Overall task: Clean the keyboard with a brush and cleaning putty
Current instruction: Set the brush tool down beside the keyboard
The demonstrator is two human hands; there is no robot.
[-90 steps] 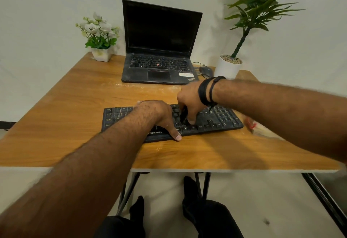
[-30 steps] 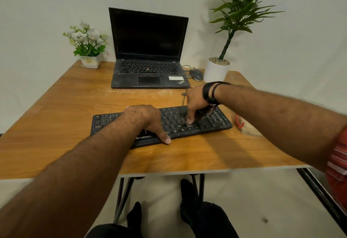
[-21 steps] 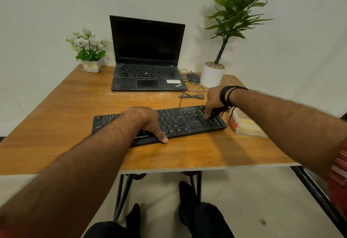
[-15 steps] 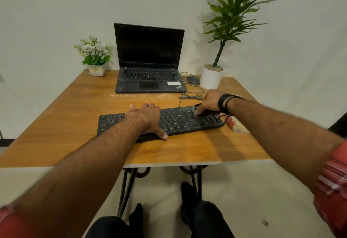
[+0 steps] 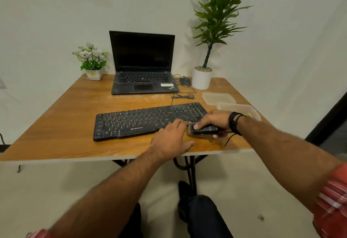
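Right now the black keyboard lies flat along the front half of the tabletop, its near edge close to the front edge. The right hand sits at the keyboard's right front corner, fingers closed around a small dark object with a clear casing; whether it is the brush I cannot tell. The left hand rests palm down just beside it, fingers spread loosely and holding nothing, fingertips touching the keyboard's front edge. Two clear plastic containers lie near the right edge. At the back edge stand a laptop, a flower pot and a tall potted plant
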